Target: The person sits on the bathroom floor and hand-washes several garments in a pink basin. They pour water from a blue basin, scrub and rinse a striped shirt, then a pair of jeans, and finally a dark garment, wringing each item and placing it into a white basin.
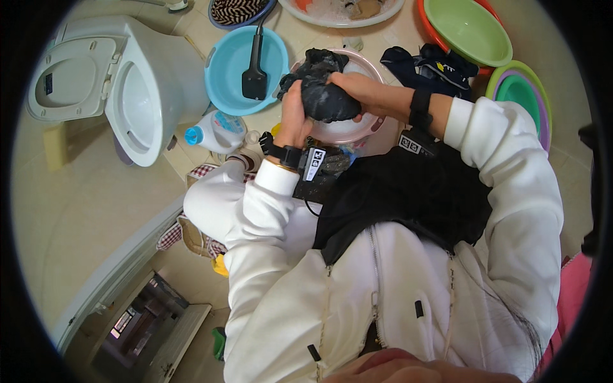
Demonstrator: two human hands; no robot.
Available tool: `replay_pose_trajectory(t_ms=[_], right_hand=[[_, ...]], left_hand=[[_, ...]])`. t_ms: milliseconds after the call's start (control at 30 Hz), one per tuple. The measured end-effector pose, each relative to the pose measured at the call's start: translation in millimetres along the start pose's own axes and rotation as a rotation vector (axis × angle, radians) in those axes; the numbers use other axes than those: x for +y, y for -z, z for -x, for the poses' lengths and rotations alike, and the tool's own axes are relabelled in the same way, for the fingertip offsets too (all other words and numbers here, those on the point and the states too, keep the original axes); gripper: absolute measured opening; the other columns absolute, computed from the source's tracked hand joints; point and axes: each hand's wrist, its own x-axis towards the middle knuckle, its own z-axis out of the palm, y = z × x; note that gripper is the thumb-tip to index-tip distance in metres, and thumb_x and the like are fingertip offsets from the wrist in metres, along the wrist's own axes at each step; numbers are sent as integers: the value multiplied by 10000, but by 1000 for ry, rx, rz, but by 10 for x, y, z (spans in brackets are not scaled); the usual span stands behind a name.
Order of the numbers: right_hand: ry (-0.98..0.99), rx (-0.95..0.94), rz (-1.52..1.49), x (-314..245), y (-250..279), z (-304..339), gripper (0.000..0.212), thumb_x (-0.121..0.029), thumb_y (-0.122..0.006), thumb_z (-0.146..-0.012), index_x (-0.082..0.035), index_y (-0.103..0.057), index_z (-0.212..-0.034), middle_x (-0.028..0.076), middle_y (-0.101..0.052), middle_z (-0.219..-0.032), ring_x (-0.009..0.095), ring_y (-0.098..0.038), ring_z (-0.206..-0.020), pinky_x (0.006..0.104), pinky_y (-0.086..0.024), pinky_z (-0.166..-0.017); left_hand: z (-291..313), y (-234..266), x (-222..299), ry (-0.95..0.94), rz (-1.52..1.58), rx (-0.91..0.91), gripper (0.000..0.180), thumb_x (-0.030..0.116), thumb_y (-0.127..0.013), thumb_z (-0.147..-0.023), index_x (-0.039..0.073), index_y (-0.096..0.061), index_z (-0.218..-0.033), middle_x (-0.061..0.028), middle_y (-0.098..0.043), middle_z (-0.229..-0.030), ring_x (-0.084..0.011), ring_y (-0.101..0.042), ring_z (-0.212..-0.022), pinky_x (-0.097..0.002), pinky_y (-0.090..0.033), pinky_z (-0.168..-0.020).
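Observation:
A wet, bunched-up black cloth [325,96] is between my two hands, above a pink basin [367,64] that holds whitish, sudsy water. My left hand [294,118] grips the cloth's left side, fingers closed on it. On the other side my right hand [354,89] has its thumb pressed over the top of the cloth, with most fingers hidden underneath. What kind of garment it is cannot be made out. Left of the pink basin stands a light blue basin [217,89], with a black long-handled brush or scoop [255,76] lying in it.
A detergent bottle [220,132] with a blue cap lies near my left hand. Dark clothes [421,70] are heaped to the right, beside nested green basins [469,32]. A white basin [338,22] with suds is at the far side. The toilet [150,83] stands at left.

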Motion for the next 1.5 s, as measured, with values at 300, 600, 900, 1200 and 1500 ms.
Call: replay_pose_trajectory(t_ms=[300, 600, 900, 1200, 1500], right_hand=[[852, -59, 888, -702, 12, 205, 434, -109, -747, -640, -64, -575, -1036, 113, -611, -974, 288, -598, -910, 349, -488, -823], [1102, -44, 1102, -540, -172, 664, 419, -64, -739, -629, -30, -584, -1017, 149, -609, -913, 338, -608, -909, 384, -513, -747], [570, -87, 1133, -2, -104, 128, 475, -223, -756, -689, -17, -564, -1072, 212, -593, -1070, 366, -579, -1018, 441, -497, -760], [246, -462, 618, 492, 214, -526, 417, -11, -613, -789, -27, -542, -1200, 91, -600, -1057, 201, -605, -893, 289, -512, -723], [-210, -42, -454, 301, 559, -929, 755, -668, -323, -921, -125, -301, -1445, 214, -404, -1408, 355, -415, -1294, 521, -400, -994]], left_hand=[[232, -1, 204, 347, -120, -171, 532, 471, -353, -993, 85, -405, -1355, -168, -538, -1292, -356, -570, -1141, -574, -528, -859], [329, 243, 389, 404, 154, -8, 276, 119, -532, -866, -22, -589, -1095, -152, -648, -1062, -291, -645, -980, -442, -522, -891], [299, 392, 496, 338, 81, -38, 326, 43, -478, -822, -59, -590, -1110, -175, -648, -1096, -302, -652, -987, -422, -545, -879], [597, -5, 604, -49, -531, -22, 518, -108, -478, -633, -28, -576, -1135, -51, -620, -979, -171, -598, -890, -272, -471, -808], [919, -164, 872, -224, -818, -321, 496, -99, -460, -668, -35, -582, -1145, -54, -639, -1049, -141, -568, -962, -266, -437, -895]])
